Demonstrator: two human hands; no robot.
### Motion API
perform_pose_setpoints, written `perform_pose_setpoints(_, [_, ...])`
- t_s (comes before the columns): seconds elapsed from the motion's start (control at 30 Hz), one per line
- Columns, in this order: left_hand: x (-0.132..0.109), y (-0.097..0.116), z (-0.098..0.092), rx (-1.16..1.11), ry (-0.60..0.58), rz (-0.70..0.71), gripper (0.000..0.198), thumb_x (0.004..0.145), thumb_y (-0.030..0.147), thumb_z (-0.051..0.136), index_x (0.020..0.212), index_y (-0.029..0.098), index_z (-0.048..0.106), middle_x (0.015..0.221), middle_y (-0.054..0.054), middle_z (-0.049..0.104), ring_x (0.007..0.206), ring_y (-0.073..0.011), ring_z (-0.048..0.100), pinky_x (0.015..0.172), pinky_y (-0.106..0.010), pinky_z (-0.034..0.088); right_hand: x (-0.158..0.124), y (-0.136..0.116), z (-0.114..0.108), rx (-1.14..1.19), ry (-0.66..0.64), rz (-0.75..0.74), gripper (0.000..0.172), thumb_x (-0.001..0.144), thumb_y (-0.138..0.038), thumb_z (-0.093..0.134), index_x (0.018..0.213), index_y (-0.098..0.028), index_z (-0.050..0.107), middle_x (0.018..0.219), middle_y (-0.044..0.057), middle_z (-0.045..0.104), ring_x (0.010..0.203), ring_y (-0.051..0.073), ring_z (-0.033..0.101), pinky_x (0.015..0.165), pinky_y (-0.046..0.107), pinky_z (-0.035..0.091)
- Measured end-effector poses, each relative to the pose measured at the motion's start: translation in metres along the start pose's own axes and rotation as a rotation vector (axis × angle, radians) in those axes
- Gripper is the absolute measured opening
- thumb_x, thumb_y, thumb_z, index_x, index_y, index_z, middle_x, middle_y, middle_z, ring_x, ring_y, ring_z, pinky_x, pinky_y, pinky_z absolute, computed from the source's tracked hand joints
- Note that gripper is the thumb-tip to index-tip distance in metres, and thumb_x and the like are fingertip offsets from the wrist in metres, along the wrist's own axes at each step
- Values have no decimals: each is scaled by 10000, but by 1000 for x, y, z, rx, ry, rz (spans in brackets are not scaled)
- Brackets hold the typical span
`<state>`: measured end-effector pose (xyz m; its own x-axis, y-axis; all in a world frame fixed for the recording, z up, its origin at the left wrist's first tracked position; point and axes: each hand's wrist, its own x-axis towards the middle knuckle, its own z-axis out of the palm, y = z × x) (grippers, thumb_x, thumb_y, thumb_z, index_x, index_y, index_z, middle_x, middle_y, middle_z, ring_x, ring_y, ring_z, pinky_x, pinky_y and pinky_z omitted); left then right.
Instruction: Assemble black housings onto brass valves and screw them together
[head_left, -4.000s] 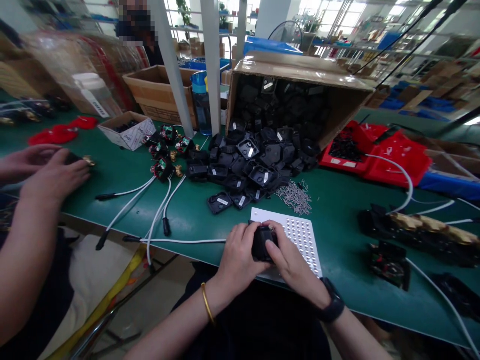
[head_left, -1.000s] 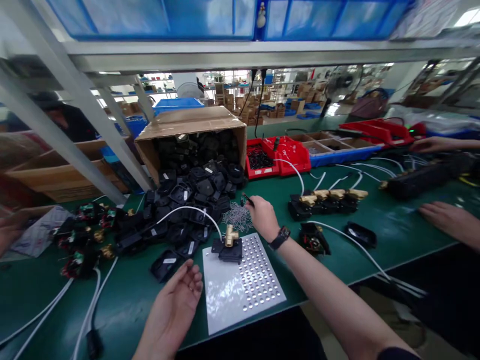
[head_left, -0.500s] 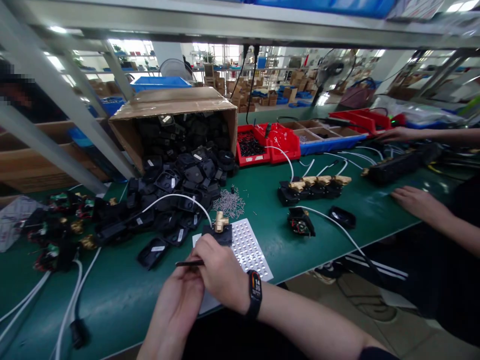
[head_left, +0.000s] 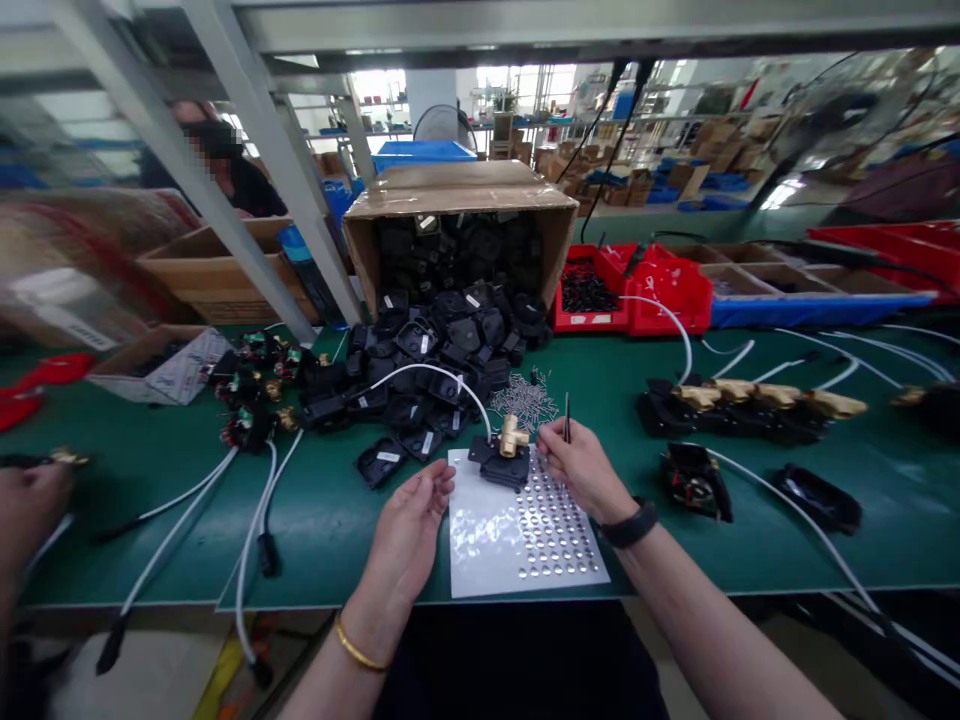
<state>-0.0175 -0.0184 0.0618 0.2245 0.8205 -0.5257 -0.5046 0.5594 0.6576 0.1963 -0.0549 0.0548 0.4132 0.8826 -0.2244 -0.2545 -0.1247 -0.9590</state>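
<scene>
My right hand grips dark tweezers that stick up from its fingers. Its fingertips are just right of the brass tee fitting, near a pile of small screws. That fitting is on a black housing with a white cable, resting on a white sheet of round silver stickers. To the left of the sheet is my left hand, palm turned inward. Its fingers are curled together against the thumb; whatever may be between them is hidden.
Black housing parts spill from a cardboard box. Red bins stand behind. Finished-looking brass-fitted units and an opened unit lie right; circuit-board units lie left. Another person's hand is at far left.
My view has swung left. My hands, together in front of the housing before, are now apart: the right beside the fitting with the tweezers upright, the left at the sheet's left edge.
</scene>
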Motion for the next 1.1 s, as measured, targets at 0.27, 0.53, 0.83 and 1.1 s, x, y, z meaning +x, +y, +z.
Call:
perform_pose_setpoints(0.27, [-1, 2, -9, -27, -91, 27, 278, 758, 61, 581, 1036, 72, 591, 620, -12, 568, 555, -74, 513, 523, -162, 415, -3, 1, -11, -90, -45, 28, 412, 646, -465, 699, 852, -144, 543, 712, 32, 589, 368, 18, 233, 350, 187, 149])
perform_pose_setpoints(0.53, [2, -1, -8, 33, -60, 1, 319, 747, 58, 572, 1065, 46, 549, 691, -57, 624, 561, -69, 523, 543, -160, 411, 13, 12, -2, -423, 54, -160, 242, 684, -374, 626, 766, -147, 625, 652, 27, 589, 525, 139, 482, 479, 256, 348])
perform_pose_setpoints(0.83, [8, 1, -13, 78, -24, 136, 155, 723, 126, 640, 834, 106, 533, 782, -112, 682, 566, -81, 563, 519, -153, 430, 4, 9, 1, -748, 73, -369, 158, 765, -274, 491, 754, -181, 619, 764, 61, 658, 710, 221, 581, 666, 325, 423])
perform_pose_setpoints(1.1, [13, 3, -16, -92, 0, 27, 146, 718, -19, 552, 768, 118, 549, 714, -75, 654, 587, -94, 590, 513, -151, 445, -10, 17, -9, -969, -38, -567, 311, 838, -175, 378, 983, -172, 652, 1039, 91, 656, 950, 237, 600, 841, 368, 447])
